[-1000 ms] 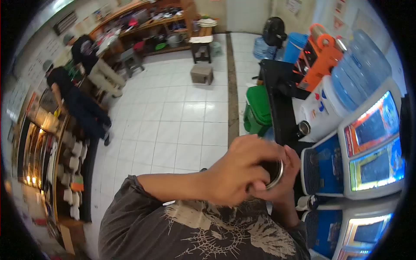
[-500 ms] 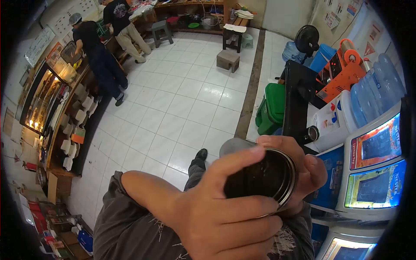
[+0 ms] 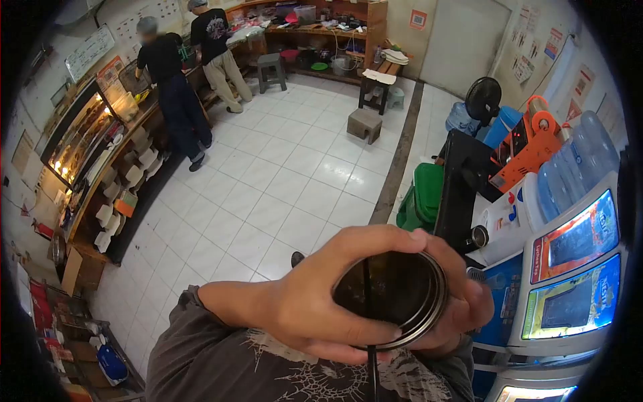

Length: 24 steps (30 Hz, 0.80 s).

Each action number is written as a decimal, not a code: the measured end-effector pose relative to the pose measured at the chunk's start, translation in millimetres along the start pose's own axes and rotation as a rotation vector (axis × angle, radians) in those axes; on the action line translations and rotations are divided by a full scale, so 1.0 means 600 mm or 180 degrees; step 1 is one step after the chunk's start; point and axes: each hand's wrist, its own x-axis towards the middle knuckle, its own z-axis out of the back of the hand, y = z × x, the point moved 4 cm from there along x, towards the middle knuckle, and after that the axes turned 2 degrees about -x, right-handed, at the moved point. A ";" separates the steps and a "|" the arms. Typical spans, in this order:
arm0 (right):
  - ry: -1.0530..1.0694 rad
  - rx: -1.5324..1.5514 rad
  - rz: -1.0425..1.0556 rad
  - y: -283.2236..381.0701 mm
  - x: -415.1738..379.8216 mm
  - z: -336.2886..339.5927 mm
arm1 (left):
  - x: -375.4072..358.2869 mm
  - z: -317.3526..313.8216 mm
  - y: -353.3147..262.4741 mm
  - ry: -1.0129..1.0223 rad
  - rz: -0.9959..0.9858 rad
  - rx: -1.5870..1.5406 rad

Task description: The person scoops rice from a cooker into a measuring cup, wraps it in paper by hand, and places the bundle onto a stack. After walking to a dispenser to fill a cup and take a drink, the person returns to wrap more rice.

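Observation:
A round dark container with a shiny metal rim (image 3: pixel 432 301) is held in front of my body, its circular face turned up toward the camera. My left hand (image 3: pixel 321 295) is wrapped round its left side, the thumb and fingers at the rim. At the container's right and underside, my right hand (image 3: pixel 462 308) grips it with curled fingers. A thin dark strand (image 3: pixel 372 375) runs down across the container and below it. Whether the dark face is a lid or an opening is unclear.
Drink dispensers (image 3: pixel 576 298) stand close at the right, beside an orange machine (image 3: pixel 526 151) and a green bin (image 3: pixel 423 194). A grey block (image 3: pixel 365 124) sits on the tiled floor. Two people (image 3: pixel 167 74) stand at the far-left counter.
The view has tilted up slightly. My left hand has shifted to wrap the container's left side and rim, and the thin dark strand now shows across it.

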 end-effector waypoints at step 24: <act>0.1720 -0.4126 -0.4786 -0.245 -0.592 0.179 | 0.032 -0.059 0.026 -0.1285 -0.1104 0.0175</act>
